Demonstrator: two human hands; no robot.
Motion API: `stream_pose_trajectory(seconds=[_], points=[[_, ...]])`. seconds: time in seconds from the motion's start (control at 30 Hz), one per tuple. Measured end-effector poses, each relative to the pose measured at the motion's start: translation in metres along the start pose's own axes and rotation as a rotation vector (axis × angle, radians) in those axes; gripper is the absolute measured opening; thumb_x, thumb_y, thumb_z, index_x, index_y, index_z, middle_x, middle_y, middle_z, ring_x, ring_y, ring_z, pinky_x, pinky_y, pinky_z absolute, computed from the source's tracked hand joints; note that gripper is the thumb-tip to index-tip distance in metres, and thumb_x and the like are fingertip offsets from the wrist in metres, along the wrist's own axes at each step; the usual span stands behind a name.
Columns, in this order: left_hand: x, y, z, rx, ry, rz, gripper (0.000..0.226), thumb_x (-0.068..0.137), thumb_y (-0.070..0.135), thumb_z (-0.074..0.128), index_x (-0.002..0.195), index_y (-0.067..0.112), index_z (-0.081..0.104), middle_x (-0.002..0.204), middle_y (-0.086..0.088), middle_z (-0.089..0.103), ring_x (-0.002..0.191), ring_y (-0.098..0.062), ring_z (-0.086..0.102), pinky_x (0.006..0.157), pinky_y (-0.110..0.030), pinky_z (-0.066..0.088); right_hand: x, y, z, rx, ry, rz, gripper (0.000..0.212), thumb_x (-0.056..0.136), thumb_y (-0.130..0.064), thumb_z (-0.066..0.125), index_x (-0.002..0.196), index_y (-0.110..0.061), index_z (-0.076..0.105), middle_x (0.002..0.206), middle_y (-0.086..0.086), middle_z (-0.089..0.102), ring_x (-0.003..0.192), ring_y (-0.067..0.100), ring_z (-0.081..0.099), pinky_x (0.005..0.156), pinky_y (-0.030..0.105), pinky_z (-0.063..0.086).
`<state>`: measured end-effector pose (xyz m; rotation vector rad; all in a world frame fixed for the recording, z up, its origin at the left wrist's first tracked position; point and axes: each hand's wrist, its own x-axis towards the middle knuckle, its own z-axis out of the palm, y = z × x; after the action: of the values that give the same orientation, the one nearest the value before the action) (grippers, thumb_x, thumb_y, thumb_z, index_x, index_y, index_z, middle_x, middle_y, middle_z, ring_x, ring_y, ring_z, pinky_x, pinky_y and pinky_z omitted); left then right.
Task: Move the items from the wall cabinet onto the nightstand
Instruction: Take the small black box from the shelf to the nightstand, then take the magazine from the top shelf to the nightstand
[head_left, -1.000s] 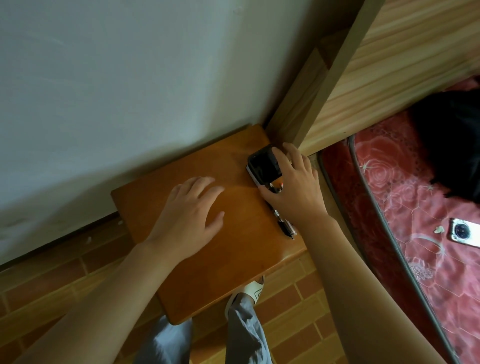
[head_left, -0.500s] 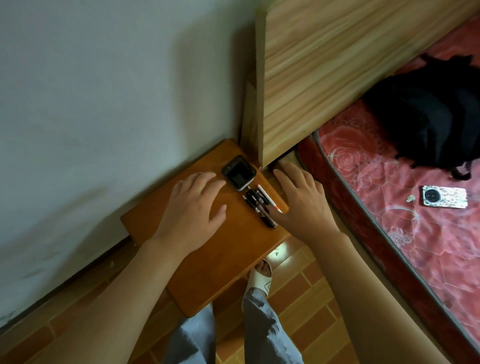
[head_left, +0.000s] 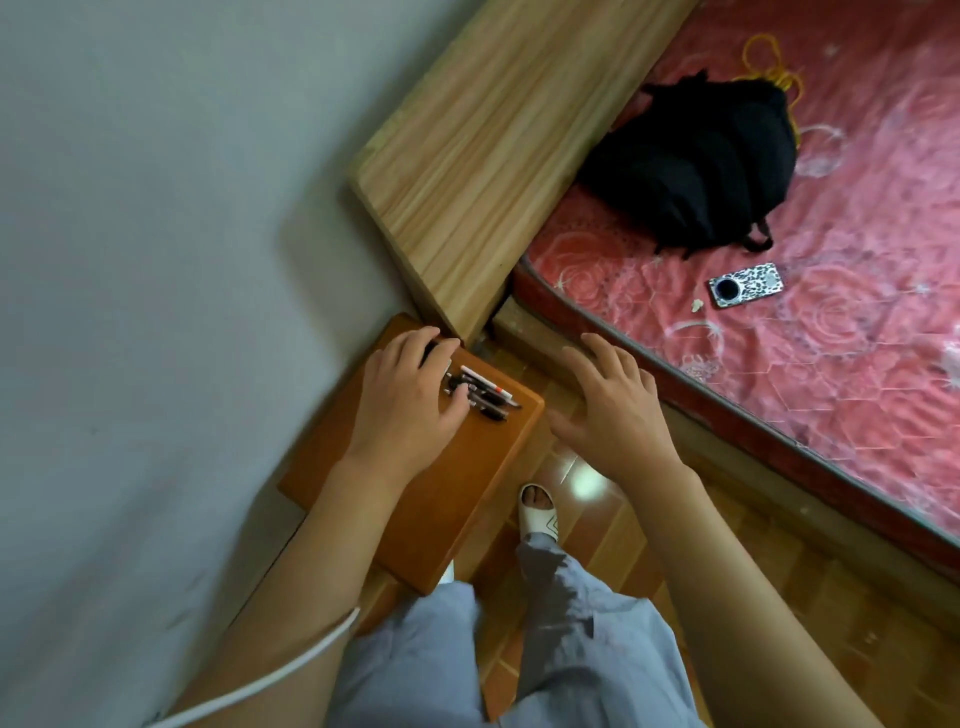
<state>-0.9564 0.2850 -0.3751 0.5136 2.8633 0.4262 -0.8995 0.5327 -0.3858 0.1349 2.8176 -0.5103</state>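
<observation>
Leftmost, a grey wall (head_left: 156, 260) fills the view, and the orange-brown nightstand (head_left: 441, 499) stands against it, its tabletop reaching toward the wooden headboard (head_left: 493, 156). On that tabletop the left hand (head_left: 410, 395) lies palm down near the far corner, fingers relaxed and slightly spread; its fingertips cover a small dark object (head_left: 431, 349) at the far corner, too hidden to identify, and whether the fingers press on it cannot be told. Just beside that hand, along the tabletop's right edge, lies a bundle of pens (head_left: 480, 397), dark-bodied with 1 white one, close together and angled toward the near-right corner; the left thumb touches their near ends. Further right, off the tabletop, the right hand (head_left: 618, 410) hovers over the tiled floor (head_left: 597, 519) and the wooden bed frame, fingers straight and spread, holding nothing. Below it a foot in a white sandal (head_left: 537, 512) stands on the tiles, with grey trouser legs at the bottom. Rightmost, the red patterned mattress (head_left: 831, 364) carries a black bag (head_left: 696, 166) near the headboard and a phone in a spotted case (head_left: 745, 285) lying flat, well apart from the nightstand.
</observation>
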Motion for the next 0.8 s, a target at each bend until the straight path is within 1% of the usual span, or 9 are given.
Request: stream_pose_trajectory(seconds=[0.13, 0.23, 0.33, 0.4, 0.47, 0.53, 0.67, 0.8], points=[[-0.012, 0.028, -0.032, -0.022, 0.025, 0.127, 0.053, 0.099, 0.046, 0.049, 0.148, 0.024, 0.046, 0.153, -0.003, 0.045, 0.142, -0.022, 0.039, 0.113, -0.048, 0.043, -0.053, -0.007, -0.03, 0.012, 0.063, 0.102, 0.076, 0.092, -0.06, 0.055, 0.158, -0.03, 0.032, 0.168, 0.002, 0.023, 0.154, 0.029, 0.022, 0.122, 0.054, 0.027], [-0.024, 0.041, -0.059, -0.025, 0.049, 0.242, 0.055, 0.098, 0.05, 0.045, 0.147, 0.025, 0.046, 0.152, -0.001, 0.046, 0.141, -0.021, 0.04, 0.113, -0.047, 0.043, -0.092, -0.019, -0.049, 0.008, 0.128, 0.175, 0.077, 0.092, -0.057, 0.058, 0.159, -0.03, 0.03, 0.168, 0.003, 0.023, 0.154, 0.03, 0.023, 0.123, 0.054, 0.026], [-0.039, 0.053, -0.084, -0.06, 0.071, 0.373, 0.056, 0.096, 0.048, 0.047, 0.146, 0.022, 0.049, 0.15, -0.002, 0.048, 0.139, -0.022, 0.043, 0.114, -0.046, 0.04, -0.138, -0.033, -0.064, 0.009, 0.238, 0.264, 0.076, 0.092, -0.056, 0.061, 0.157, -0.028, 0.034, 0.166, 0.002, 0.027, 0.153, 0.029, 0.025, 0.121, 0.052, 0.027], [-0.05, 0.065, -0.098, -0.066, 0.087, 0.462, 0.057, 0.094, 0.047, 0.048, 0.144, 0.021, 0.051, 0.148, -0.002, 0.05, 0.137, -0.023, 0.046, 0.112, -0.046, 0.042, -0.177, -0.04, -0.069, 0.035, 0.318, 0.353, 0.076, 0.092, -0.056, 0.061, 0.157, -0.028, 0.034, 0.166, 0.001, 0.029, 0.153, 0.027, 0.026, 0.121, 0.051, 0.028], [-0.065, 0.08, -0.109, -0.06, 0.091, 0.546, 0.056, 0.095, 0.047, 0.05, 0.145, 0.022, 0.051, 0.149, -0.002, 0.049, 0.138, -0.022, 0.045, 0.111, -0.047, 0.043, -0.218, -0.044, -0.07, 0.063, 0.378, 0.444, 0.076, 0.092, -0.057, 0.061, 0.158, -0.03, 0.034, 0.166, -0.001, 0.03, 0.152, 0.024, 0.026, 0.12, 0.049, 0.029], [-0.08, 0.097, -0.118, -0.07, 0.087, 0.617, 0.055, 0.097, 0.046, 0.052, 0.146, 0.021, 0.05, 0.15, -0.001, 0.048, 0.141, -0.021, 0.042, 0.112, -0.048, 0.043, -0.258, -0.044, -0.07, 0.077, 0.421, 0.531, 0.077, 0.092, -0.058, 0.062, 0.158, -0.03, 0.035, 0.165, -0.001, 0.031, 0.151, 0.023, 0.028, 0.119, 0.049, 0.031], [-0.111, 0.143, -0.13, -0.058, 0.088, 0.778, 0.058, 0.093, 0.051, 0.048, 0.144, 0.022, 0.053, 0.149, -0.001, 0.05, 0.139, -0.022, 0.043, 0.112, -0.05, 0.043, -0.337, -0.041, -0.075, 0.09, 0.515, 0.703, 0.077, 0.09, -0.06, 0.061, 0.156, -0.028, 0.038, 0.165, -0.001, 0.033, 0.15, 0.023, 0.03, 0.118, 0.05, 0.035], [-0.145, 0.196, -0.133, -0.07, 0.085, 0.926, 0.059, 0.087, 0.048, 0.052, 0.137, 0.019, 0.061, 0.142, -0.005, 0.056, 0.133, -0.027, 0.051, 0.108, -0.05, 0.043, -0.41, -0.036, -0.084, 0.106, 0.605, 0.838, 0.078, 0.089, -0.06, 0.062, 0.156, -0.027, 0.039, 0.165, -0.001, 0.033, 0.15, 0.022, 0.031, 0.119, 0.05, 0.034]])
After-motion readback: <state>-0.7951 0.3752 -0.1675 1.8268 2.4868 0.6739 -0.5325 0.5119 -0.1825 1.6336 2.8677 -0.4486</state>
